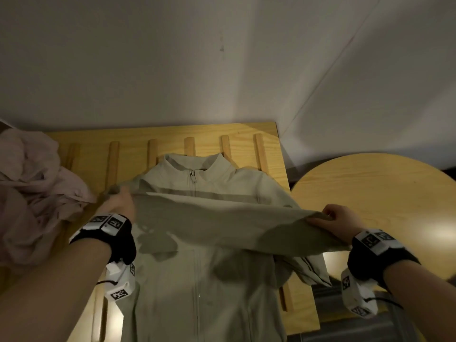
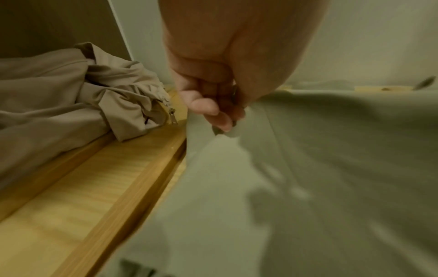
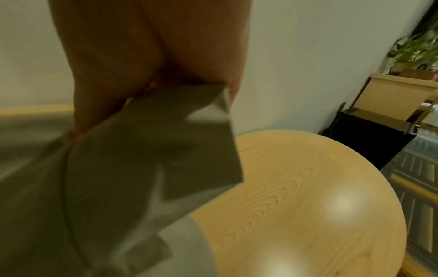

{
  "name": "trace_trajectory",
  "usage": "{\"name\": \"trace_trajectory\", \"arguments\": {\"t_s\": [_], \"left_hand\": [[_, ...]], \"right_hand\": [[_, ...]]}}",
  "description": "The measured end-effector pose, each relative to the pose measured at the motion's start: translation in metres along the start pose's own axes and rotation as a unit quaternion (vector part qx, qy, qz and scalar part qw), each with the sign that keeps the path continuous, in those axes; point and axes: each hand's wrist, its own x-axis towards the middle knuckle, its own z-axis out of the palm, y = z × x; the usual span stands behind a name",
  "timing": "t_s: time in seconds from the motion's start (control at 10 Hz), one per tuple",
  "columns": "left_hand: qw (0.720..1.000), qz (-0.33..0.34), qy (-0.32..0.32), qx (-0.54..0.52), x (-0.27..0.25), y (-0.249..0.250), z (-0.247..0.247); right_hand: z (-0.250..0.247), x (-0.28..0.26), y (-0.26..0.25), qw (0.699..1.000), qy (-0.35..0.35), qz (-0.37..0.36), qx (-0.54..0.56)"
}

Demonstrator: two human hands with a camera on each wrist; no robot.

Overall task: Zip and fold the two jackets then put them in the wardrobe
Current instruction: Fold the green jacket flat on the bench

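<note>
A pale grey-green jacket [image 1: 197, 275] lies zipped, collar away from me, on the slatted wooden table [image 1: 278, 154]. One sleeve [image 1: 217, 218] is stretched flat across its chest between my hands. My left hand [image 1: 121, 201] pinches the sleeve at the jacket's left side; the left wrist view shows its fingers [image 2: 213, 110] curled on the cloth [image 2: 331, 150]. My right hand [image 1: 335, 220] grips the sleeve's cuff end [image 3: 180, 131] off the jacket's right edge. A second, pinkish-beige jacket [image 1: 32, 193] lies crumpled at the table's left, its open zipper [image 2: 171, 116] visible.
A round wooden table [image 1: 385, 198] stands right of the slatted one, under my right hand. A white wall rises behind both. A dark shelf unit [image 3: 369, 138] with a potted plant [image 3: 417, 50] stands beyond the round table.
</note>
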Motion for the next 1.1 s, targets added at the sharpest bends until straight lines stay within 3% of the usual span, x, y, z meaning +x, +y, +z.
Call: {"name": "trace_trajectory", "arguments": {"t_s": [0.1, 0.2, 0.3, 0.4, 0.5, 0.6, 0.7, 0.9, 1.1], "left_hand": [[0.998, 0.007, 0.054, -0.025, -0.006, 0.002, -0.021], [0.996, -0.012, 0.074, -0.043, -0.004, -0.001, -0.025], [0.997, 0.003, 0.032, -0.069, -0.013, -0.004, -0.021], [0.991, 0.103, -0.037, -0.083, -0.030, -0.010, -0.011], [0.977, 0.206, -0.048, -0.032, -0.054, -0.021, 0.008], [0.974, 0.210, -0.054, 0.066, -0.076, -0.034, 0.036], [0.980, 0.157, -0.103, 0.066, -0.088, -0.043, 0.053], [0.973, 0.177, -0.139, 0.056, -0.080, -0.055, 0.053], [0.972, 0.183, -0.148, 0.010, -0.078, -0.061, 0.047]], "right_hand": [[0.004, -0.002, -0.003, 1.000, -0.010, -0.022, -0.019], [0.012, -0.002, -0.005, 0.997, 0.057, -0.038, 0.027], [0.016, -0.001, -0.007, 0.988, 0.086, 0.015, 0.125], [0.022, -0.003, -0.006, 0.985, 0.036, 0.066, 0.153], [0.031, -0.003, -0.010, 0.989, 0.017, 0.092, 0.113], [0.036, -0.002, -0.017, 0.993, 0.012, 0.115, 0.007], [0.032, 0.001, -0.027, 0.993, 0.026, 0.118, 0.008], [0.021, 0.000, -0.063, 0.986, 0.088, 0.035, 0.140], [0.035, -0.023, -0.137, 0.956, 0.035, -0.109, 0.271]]}}
